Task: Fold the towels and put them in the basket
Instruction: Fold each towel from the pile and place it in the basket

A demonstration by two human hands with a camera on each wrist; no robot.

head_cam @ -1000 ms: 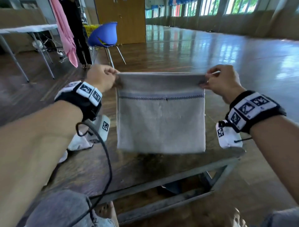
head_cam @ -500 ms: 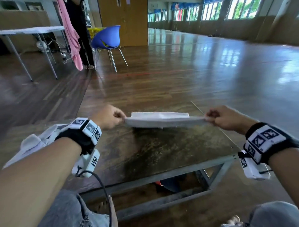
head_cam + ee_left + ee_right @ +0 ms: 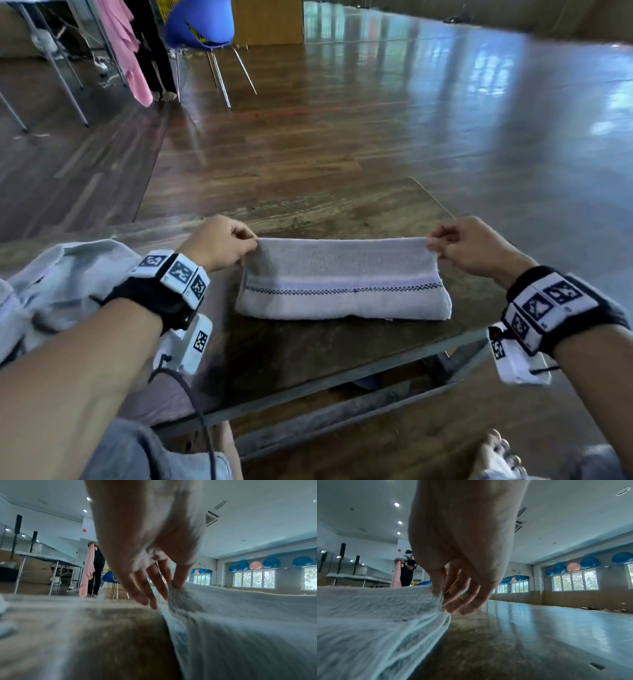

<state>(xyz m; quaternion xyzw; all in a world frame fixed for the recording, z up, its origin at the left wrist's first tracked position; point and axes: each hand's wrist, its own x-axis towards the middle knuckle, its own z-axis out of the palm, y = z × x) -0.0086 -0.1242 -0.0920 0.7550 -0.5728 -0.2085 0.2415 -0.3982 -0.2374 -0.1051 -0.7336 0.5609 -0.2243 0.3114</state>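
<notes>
Count: 1 folded towel [image 3: 342,291] mid-table [image 3: 308,356]; 1 crumpled cloth heap [image 3: 51,284] at the left edge. 2 hands: left hand [image 3: 219,243], right hand [image 3: 472,246]. 1 blue chair [image 3: 200,25].

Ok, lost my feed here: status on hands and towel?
Left hand and right hand each pinch a far corner of the grey towel. Towel folded, lying on table. Unfolded pile at left; basket not in view.
</notes>
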